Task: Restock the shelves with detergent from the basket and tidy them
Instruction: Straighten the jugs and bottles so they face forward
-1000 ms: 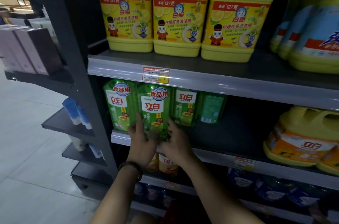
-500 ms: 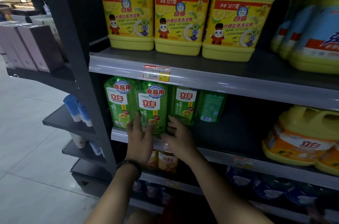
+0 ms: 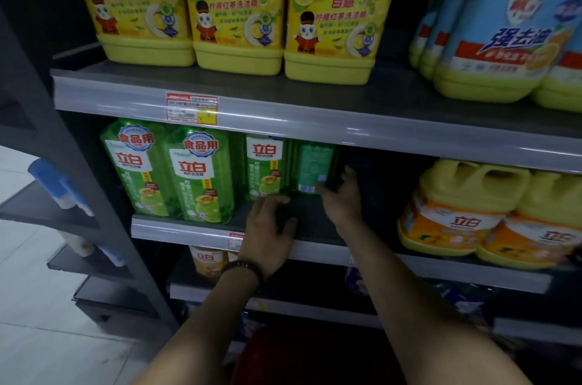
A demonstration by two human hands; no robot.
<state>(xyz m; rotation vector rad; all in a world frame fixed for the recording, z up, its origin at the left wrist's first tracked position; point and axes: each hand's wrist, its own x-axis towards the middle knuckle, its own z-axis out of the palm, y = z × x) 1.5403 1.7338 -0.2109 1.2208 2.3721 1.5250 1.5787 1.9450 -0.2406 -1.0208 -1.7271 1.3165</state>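
Middle shelf: four green detergent bottles are stood upright at its left
Left hand: laid open, nothing held, before third bottle
Right hand: fingers touched to rightmost green bottle, grip not discernible
Far right: orange-labelled yellow jugs

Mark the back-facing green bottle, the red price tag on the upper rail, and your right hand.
Back-facing green detergent bottle [image 3: 315,169], head view, rear label.
Red price tag [image 3: 191,108], head view, centre.
Right hand [image 3: 341,198], head view, back of hand.

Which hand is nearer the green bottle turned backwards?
Right. The right hand touches the backwards bottle at its lower right side; the left hand rests lower on the shelf edge, apart from it.
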